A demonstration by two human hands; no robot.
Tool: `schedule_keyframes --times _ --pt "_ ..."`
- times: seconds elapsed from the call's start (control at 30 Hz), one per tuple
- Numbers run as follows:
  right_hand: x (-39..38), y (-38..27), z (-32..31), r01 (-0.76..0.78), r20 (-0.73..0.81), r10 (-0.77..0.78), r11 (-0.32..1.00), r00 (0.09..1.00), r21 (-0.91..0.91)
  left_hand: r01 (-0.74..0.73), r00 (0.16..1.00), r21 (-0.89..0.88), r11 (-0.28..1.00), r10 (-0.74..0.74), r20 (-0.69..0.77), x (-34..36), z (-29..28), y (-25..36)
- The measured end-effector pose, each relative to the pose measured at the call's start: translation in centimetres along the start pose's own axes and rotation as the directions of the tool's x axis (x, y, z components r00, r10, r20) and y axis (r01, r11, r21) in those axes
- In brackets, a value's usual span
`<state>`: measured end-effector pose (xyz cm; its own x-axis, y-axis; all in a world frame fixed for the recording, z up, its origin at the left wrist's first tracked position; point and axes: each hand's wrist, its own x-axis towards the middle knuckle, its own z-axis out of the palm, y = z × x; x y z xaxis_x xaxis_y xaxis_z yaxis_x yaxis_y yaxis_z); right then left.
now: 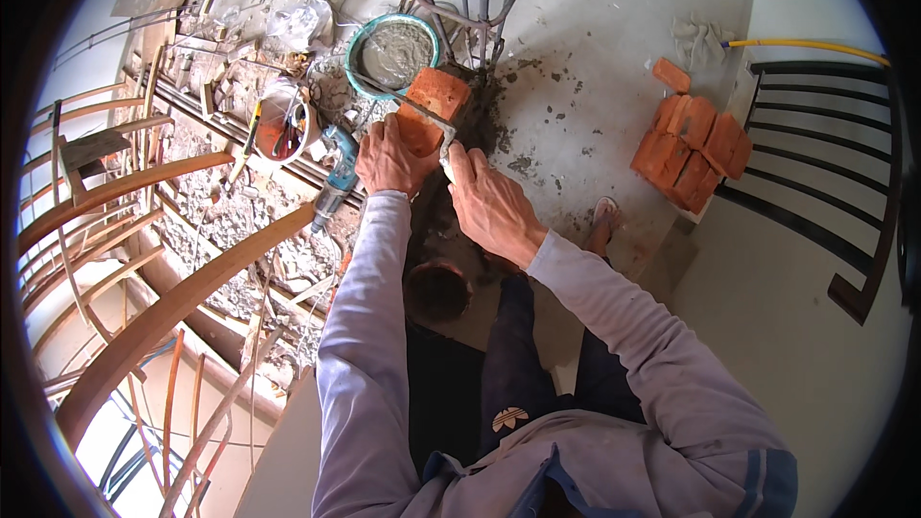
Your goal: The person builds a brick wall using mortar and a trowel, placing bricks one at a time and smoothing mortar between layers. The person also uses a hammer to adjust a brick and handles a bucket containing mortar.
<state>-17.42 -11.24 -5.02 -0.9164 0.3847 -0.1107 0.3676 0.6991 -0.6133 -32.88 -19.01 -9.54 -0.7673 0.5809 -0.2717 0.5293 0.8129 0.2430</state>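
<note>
An orange brick (437, 94) is in front of me, with my left hand (387, 155) closed round its near left side. My right hand (491, 197) grips the handle of a trowel (422, 113). Its thin blade, seen edge-on, lies across the brick and points toward a teal-rimmed basin (433, 31) of wet grey mortar (393, 50). My right fingers are partly hidden, and the brick's underside cannot be seen.
Stacked orange bricks (693, 149) stand at the right beside a dark railing (825, 168). A bucket of tools (288, 155) and a blue drill (338, 168) lie left, near rubble and a curved wooden rail (192, 302). A metal stand (465, 0) rises beyond the basin.
</note>
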Motion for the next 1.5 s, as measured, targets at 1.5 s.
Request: schedule_keyframes --times 1.5 --pt "1.1 0.5 -1.6 0.152 0.343 -0.129 0.987 0.931 -0.041 0.035 0.934 -0.381 0.924 -0.166 -0.315 -4.8 5.0 -5.0"
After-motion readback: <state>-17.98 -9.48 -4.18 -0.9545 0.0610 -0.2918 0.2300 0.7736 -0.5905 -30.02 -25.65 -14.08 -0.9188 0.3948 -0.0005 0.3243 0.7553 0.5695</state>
